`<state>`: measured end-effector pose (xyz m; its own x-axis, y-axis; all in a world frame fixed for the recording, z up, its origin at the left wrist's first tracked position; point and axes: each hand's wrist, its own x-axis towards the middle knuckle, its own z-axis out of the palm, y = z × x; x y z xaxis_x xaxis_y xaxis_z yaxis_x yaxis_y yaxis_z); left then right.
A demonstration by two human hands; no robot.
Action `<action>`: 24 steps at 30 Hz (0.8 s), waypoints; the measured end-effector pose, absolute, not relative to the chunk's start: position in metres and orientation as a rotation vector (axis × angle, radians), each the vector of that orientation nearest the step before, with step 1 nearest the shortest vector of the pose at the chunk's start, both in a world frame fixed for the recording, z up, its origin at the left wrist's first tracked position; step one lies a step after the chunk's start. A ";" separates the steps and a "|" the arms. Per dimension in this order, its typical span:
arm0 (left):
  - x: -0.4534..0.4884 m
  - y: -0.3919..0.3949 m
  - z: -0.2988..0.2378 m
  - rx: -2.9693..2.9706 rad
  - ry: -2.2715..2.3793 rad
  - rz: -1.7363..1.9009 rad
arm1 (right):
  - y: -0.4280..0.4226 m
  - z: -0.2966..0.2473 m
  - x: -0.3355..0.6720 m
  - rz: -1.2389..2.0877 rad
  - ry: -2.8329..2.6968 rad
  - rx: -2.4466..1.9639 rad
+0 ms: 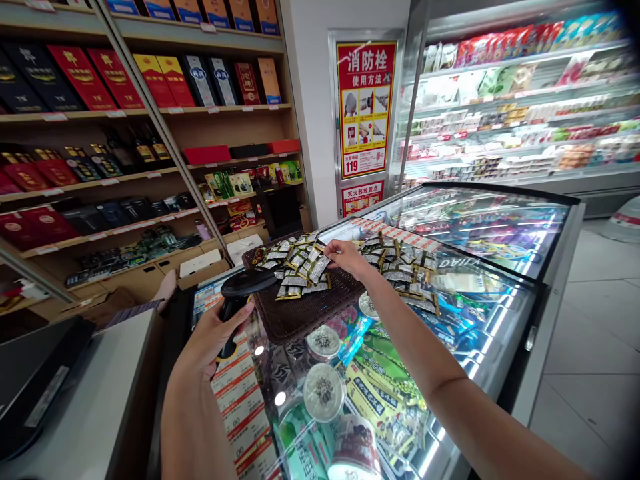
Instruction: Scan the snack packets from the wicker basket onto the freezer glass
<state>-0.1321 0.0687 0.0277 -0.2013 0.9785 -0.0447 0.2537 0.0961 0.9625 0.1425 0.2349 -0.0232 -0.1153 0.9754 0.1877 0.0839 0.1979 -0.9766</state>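
My left hand point(213, 333) is wrapped round the handle of a black barcode scanner point(245, 283), whose head points toward the basket. With its fingers pinched, my right hand point(345, 257) grips a small silver-and-gold snack packet point(316, 265) above a dark brown woven basket point(300, 319). Similar packets lie heaped in the back part of the basket, while its front part shows bare weave. To the right of the basket, a second pile of packets point(400, 267) rests on the glass top of a chest freezer point(480, 260).
Ice-cream tubs point(324, 392) and bagged ices show through the freezer glass. At left stands a pale counter point(117, 387) with a dark device on it. Shelves of boxed bottles point(115, 77) line the left wall. A lit refrigerated display point(505, 120) stands at the back right.
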 end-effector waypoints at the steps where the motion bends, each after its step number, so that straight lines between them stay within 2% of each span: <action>1: -0.132 0.069 0.027 1.248 1.585 1.162 | 0.234 -0.022 0.142 1.098 -1.432 -1.079; 19: -0.123 0.072 0.027 1.293 1.650 1.042 | 0.237 -0.024 0.141 1.275 -1.347 -0.993; 22: -0.126 0.073 0.026 1.266 1.665 1.053 | 0.246 -0.028 0.147 1.154 -1.289 -1.103; 24: -0.127 0.075 0.025 1.265 1.675 1.067 | 0.254 -0.031 0.158 0.947 -1.291 -1.239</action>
